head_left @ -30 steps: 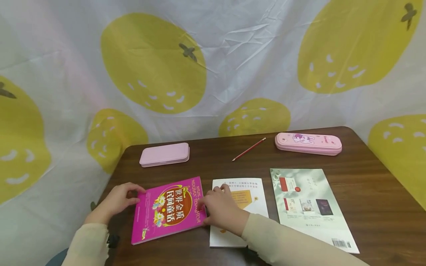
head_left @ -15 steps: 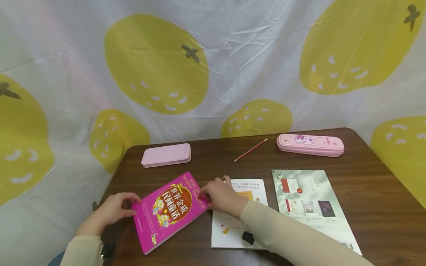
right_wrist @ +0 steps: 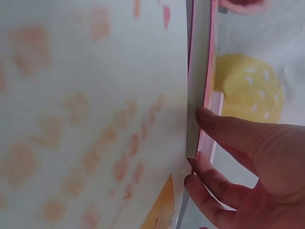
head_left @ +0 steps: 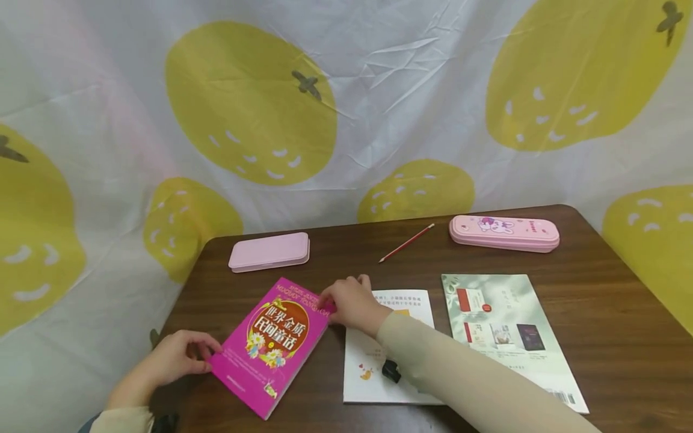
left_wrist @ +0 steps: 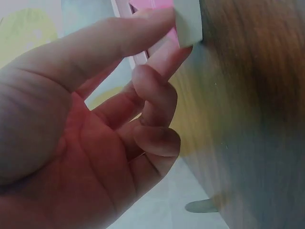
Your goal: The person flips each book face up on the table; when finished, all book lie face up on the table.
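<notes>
A bright pink paperback book (head_left: 276,355) with Chinese lettering and flowers on its cover lies slanted on the left of the brown table. My left hand (head_left: 173,364) pinches its lower left corner; the left wrist view has the thumb on one side of the book's corner (left_wrist: 188,24) and a finger on the other. At the upper right corner, my right hand (head_left: 354,307) grips the same book. In the right wrist view the thumb sits at the cover's edge beside the page block (right_wrist: 198,90), with fingers beyond it. My right forearm crosses over a white book (head_left: 370,388).
To the right lies a pale green magazine (head_left: 514,337). Along the back are a plain pink case (head_left: 269,249), a red pencil (head_left: 406,243) and a pink pencil case with a rabbit (head_left: 503,233). Behind the table (head_left: 606,313) hangs a fruit-patterned cloth (head_left: 390,90).
Between both hands, the pink book has turned anticlockwise from nearly level to steeply slanted. My left hand has moved down toward me, my right hand slightly up and away.
</notes>
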Motion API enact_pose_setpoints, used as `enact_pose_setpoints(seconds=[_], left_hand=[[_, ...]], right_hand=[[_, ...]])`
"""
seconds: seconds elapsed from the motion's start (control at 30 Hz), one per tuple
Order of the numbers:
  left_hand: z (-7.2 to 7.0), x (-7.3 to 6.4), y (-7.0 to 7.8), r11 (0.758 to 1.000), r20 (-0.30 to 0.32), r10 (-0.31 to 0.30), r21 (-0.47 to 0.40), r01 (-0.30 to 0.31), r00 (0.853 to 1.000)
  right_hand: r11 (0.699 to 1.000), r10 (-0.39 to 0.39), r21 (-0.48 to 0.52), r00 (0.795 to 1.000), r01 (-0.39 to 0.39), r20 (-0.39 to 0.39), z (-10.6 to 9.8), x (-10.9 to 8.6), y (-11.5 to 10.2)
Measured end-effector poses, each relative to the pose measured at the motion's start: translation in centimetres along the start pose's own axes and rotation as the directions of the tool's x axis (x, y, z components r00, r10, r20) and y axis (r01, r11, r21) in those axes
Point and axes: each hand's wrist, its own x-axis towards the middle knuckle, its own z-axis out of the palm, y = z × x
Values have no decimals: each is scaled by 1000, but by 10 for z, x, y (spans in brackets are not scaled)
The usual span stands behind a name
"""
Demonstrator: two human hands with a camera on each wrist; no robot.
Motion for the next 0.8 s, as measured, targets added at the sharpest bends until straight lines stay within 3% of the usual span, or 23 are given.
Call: enact_pose_setpoints(seconds=[0.2,0.4,0.63,0.8], left_hand=[[6,-5,4,998,44,23,-53,-21,999],[14,-12,9,996,86,-29,-82,36,996],[19,-16,18,988,165,-20,-151,45,986],[24,-17,26,989,156,-9,-142,31,988]], right_hand=[[1000,31,1,999,-31,-39,-2,12,2],[998,57,32,997,-55,-44,2,27,5],[996,62,63,997,-59,-42,7,45,5],[997,53,57,998,-52,-18,9,54,7]])
